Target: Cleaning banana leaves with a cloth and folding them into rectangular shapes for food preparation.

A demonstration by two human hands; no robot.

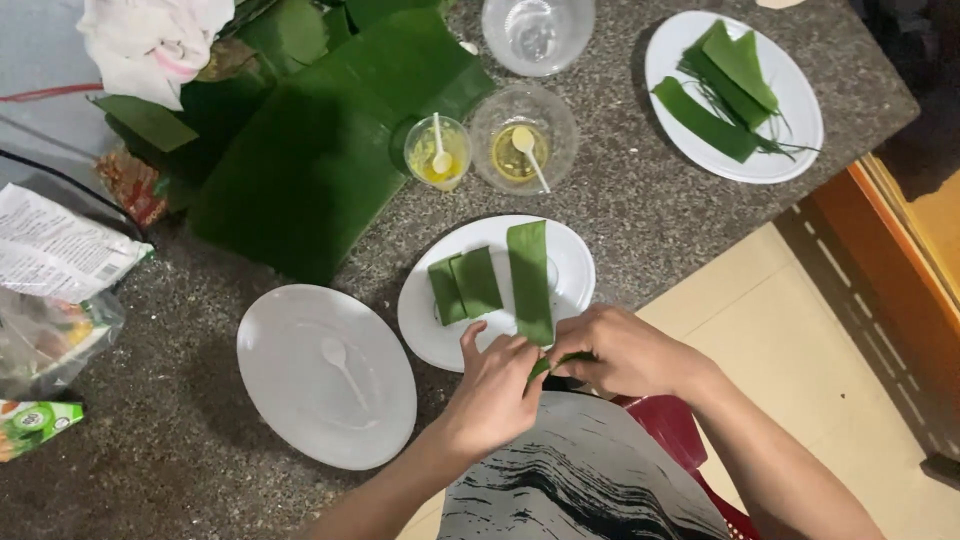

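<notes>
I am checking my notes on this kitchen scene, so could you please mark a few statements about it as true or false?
1. Both hands hold the near end of a long green leaf strip. True: the left hand and right hand pinch it at the counter's edge.
2. The strip lies across a white plate with two folded leaf pieces. True.
3. The plate at front left is piled with leaves. False: it bears only a white plastic spoon.
4. Each of the two clear cups holds a spoon. True.
5. The far right plate holds nothing. False: leaf strips lie on it.
</notes>
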